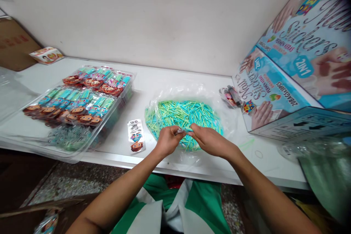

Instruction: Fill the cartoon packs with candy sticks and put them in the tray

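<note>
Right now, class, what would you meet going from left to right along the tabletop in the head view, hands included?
Clear tray → printed card → left hand → right hand → Nail Stickers packaging.

A plain, whitish wall point(164, 18) goes up behind a long white surface point(145, 80). The surface meets the wall along its back edge. Down below, the floor point(74, 179) is gray with lots of little specks. It is bright up top and darker underneath the surface.
</note>
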Tool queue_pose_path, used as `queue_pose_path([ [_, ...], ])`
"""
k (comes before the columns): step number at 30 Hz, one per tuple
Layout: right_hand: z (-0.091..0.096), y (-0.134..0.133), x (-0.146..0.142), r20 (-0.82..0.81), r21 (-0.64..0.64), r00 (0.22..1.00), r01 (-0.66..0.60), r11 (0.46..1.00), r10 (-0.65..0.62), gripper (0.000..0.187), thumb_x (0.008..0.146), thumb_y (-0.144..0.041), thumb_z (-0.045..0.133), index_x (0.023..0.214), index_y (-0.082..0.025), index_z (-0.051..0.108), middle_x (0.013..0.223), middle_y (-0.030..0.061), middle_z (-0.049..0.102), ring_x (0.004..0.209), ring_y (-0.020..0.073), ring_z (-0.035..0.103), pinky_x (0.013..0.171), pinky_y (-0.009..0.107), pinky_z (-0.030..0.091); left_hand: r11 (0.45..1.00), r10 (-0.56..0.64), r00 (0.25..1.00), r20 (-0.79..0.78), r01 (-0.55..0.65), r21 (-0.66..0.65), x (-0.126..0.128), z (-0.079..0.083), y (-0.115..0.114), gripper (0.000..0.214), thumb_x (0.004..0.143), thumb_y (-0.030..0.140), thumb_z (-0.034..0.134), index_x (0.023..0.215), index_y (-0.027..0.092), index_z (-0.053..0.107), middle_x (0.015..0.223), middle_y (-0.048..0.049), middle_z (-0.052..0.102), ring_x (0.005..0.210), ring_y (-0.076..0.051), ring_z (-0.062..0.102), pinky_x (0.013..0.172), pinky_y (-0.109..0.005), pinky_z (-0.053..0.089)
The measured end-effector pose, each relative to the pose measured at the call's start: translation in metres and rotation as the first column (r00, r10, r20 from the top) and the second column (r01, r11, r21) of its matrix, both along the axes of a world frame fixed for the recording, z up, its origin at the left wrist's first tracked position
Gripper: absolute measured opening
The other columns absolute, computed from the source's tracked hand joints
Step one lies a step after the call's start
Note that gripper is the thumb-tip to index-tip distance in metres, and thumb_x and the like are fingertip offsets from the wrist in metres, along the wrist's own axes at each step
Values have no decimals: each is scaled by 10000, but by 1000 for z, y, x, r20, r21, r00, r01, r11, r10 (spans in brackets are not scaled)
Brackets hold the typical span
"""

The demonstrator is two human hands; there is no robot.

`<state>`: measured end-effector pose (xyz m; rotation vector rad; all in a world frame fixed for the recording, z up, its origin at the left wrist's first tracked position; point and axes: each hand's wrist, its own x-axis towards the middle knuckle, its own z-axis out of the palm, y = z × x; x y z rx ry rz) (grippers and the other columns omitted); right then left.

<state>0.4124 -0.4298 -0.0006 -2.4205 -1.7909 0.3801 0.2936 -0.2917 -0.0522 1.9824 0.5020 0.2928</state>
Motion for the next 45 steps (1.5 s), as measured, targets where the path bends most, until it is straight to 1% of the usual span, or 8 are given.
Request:
queue_pose_path([
  [7,3,2,-3,38,-136,996,-79,987,85,200,945,-349,367,910,-190,483,780,84,651,658,212,612,520,261,271,931,-142,990,18,127,344,-3,-2,5,177,814,250,523,689,191,632,666,-39,616,706,-190,566,692,-274,350],
  [13,-4,4,-7,-50,-131,999,-13,991,6,281,873,-189,463,1146,-134,498,949,188,666,756,275,645,592,303,400,870,-277,960,-42,269,414,-2,0,2,162,824,209,490,785,205,647,716,-76,643,737,-231,584,797,-326,352],
  [19,8,6,12,-280,-26,951,-147,989,134,502,845,-238,503,1328,-140,406,1201,169,578,1045,263,570,801,329,429,941,-338,941,-18,338,-13,-6,6,-6,136,825,285,505,803,189,599,712,-58,638,669,-199,600,636,-268,392],
  [22,9,10,17,-312,74,946,-68,995,88,375,909,-394,411,1206,-191,517,1064,95,639,941,214,591,775,302,415,844,-386,923,8,356,-401,-7,8,-7,231,818,383,522,774,163,576,672,-43,627,569,-154,581,538,-238,392],
  [25,-1,19,9,-243,138,970,57,989,-22,351,948,-406,308,1029,-191,573,901,67,649,815,185,590,697,273,390,734,-394,919,0,315,-602,-5,7,-10,320,747,460,608,754,143,563,643,-44,626,499,-126,554,467,-221,365],
  [32,-14,40,-2,-431,289,895,259,922,-116,345,941,-448,306,888,-200,540,728,7,571,652,136,531,609,255,370,583,-270,955,122,263,-769,-8,4,-18,392,737,492,629,903,151,529,792,-53,650,589,-137,612,532,-233,432],
  [38,-19,20,3,-863,116,481,486,866,-154,356,839,-504,473,953,-182,574,827,26,597,603,118,564,460,219,383,603,-87,994,73,111,-790,-15,5,-14,375,726,482,641,872,143,569,742,-40,648,568,-136,603,520,-231,426],
  [45,-34,13,-3,-896,136,423,548,825,-133,197,756,-366,600,787,-172,614,623,-25,563,546,97,517,497,220,373,595,-87,993,85,120,-795,-17,-1,-17,344,757,450,622,888,136,573,747,-42,654,580,-137,612,514,-224,421],
])
